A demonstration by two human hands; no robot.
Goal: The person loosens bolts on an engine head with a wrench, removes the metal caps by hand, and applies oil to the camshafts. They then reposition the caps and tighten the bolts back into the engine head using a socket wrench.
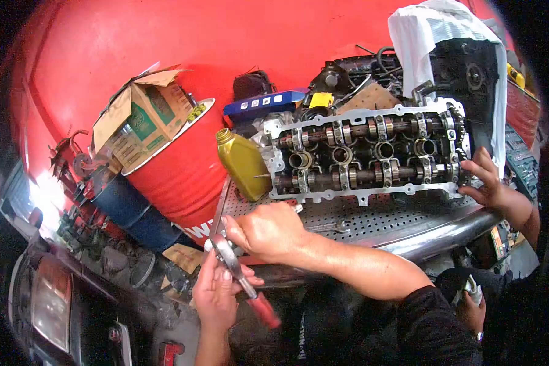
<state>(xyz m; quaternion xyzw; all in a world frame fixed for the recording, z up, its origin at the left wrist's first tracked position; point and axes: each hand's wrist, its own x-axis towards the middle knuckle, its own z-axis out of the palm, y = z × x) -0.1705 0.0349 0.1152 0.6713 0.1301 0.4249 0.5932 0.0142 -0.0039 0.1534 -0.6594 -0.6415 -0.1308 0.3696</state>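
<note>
A silver tool with a red handle [263, 310] slants down to the right in front of me. My left hand [216, 293] is closed around its metal head from below and behind. My right hand [271, 232] forms a fist just above, against the tool's head; what its fingers grip is hidden. Behind my hands, an engine cylinder head [363, 155] with camshafts lies on a perforated metal bench [384, 221]. A gold-coloured bottle [243, 168] stands against its left end. A wrench [329, 227] lies on the bench near my right wrist.
Another person's hand [487, 177] touches the cylinder head's right end; a hand [471, 314] below holds a cloth. A red drum [180, 177] bears an open carton [143, 125]. Behind are a blue tray [265, 104] and a partly covered engine part [470, 79]. A dark car [52, 305] stands lower left.
</note>
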